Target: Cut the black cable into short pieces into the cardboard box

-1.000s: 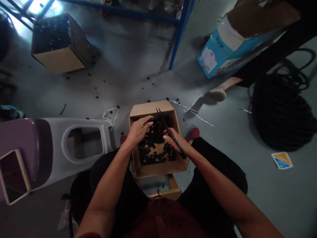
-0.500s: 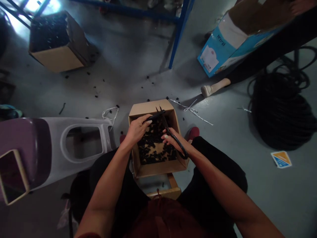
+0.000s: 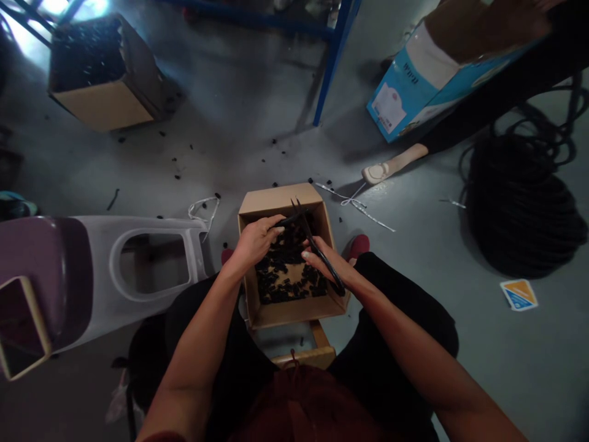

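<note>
My left hand pinches a short, dark rod-like piece, which points right over the cardboard box. Its far end meets the blades of a pair of black scissors, held by my right hand. The blades point up and away, spread a little apart at their tips. Whether they touch the piece is hard to see. Beneath both hands the box floor is scattered with many small black bits.
Left stands a stool with a purple top and a pale-framed object. A carton of black pieces sits far left. Another person's foot rests near a blue carton. A black coil lies right. Blue legs rise behind.
The dark piece now shows thinner and lower-contrast between my left hand and the scissors. Both hands stay nearly in place. The other person's foot has shifted slightly left.
</note>
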Tool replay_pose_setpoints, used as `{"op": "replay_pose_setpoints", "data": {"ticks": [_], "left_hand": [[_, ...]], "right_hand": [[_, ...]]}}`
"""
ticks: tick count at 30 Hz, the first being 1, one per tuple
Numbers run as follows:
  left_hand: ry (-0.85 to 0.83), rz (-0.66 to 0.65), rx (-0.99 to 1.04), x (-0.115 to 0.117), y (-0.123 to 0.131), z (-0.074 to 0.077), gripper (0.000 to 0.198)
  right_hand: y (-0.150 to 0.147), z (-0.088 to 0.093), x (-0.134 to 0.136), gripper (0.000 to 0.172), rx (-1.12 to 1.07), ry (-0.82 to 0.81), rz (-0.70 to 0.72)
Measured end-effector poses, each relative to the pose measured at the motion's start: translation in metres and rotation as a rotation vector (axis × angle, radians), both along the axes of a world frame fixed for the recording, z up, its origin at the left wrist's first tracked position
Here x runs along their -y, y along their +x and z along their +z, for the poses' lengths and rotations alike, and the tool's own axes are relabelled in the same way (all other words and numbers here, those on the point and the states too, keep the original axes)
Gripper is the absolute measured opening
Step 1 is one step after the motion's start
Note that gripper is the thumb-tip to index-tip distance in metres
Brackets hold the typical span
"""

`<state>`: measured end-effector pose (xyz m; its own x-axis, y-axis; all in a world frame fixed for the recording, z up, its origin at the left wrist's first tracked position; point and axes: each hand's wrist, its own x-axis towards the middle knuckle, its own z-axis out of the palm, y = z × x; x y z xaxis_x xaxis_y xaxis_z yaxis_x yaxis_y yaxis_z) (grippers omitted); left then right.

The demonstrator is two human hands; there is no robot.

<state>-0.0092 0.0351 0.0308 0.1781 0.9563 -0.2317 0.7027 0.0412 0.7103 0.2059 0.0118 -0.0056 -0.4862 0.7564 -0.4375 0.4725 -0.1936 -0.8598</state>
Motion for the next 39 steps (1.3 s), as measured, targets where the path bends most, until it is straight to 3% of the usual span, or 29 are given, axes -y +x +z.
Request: {"op": "replay_pose_setpoints", "data": {"ticks": [13, 25, 39], "left_hand": [[-0.02, 0.001, -0.035, 0.0, 0.001, -0.003, 0.032], [-0.084, -0.078, -0.242, 0.004, 0.003, -0.014, 0.032], [-0.039, -0.041, 0.019, 0.006, 0.006, -0.028, 0.038]], "right_hand": [[-0.002, 0.004, 0.003, 0.02, 0.098, 0.007, -0.107], [0.0, -0.009, 0.008, 0.012, 0.174, 0.024, -0.032], [0.003, -0.011, 0.005, 0.013, 0.274, 0.199, 0.037]]}}
